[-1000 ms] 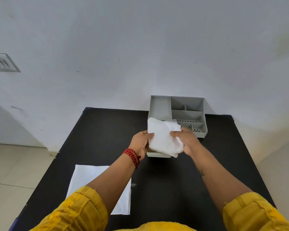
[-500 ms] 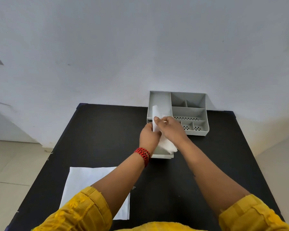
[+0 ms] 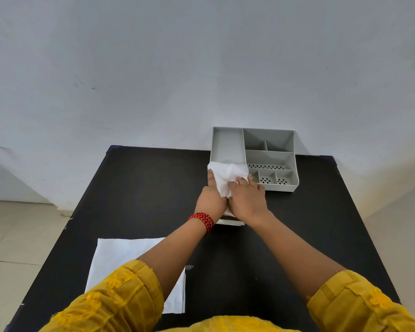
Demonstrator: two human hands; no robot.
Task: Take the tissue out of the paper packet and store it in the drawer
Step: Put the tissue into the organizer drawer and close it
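Note:
A crumpled white tissue lies over the pulled-out drawer of a grey organiser. Only the drawer's white front edge shows below my wrists. My left hand presses the tissue's left side, fingers stretched along it. My right hand presses its right side, fingertips on the paper. Both hands touch each other above the drawer. The flat white paper packet lies on the black table near me at the left, partly under my left sleeve.
The grey organiser stands against the white wall at the table's far edge, with several open compartments, some perforated. The black table's left edge borders a tiled floor. My yellow sleeves fill the bottom of the view.
The tissue was held up in front of the organiser by both hands. It has come down onto the open drawer, and both hands now push it flat, fingers moving forward.

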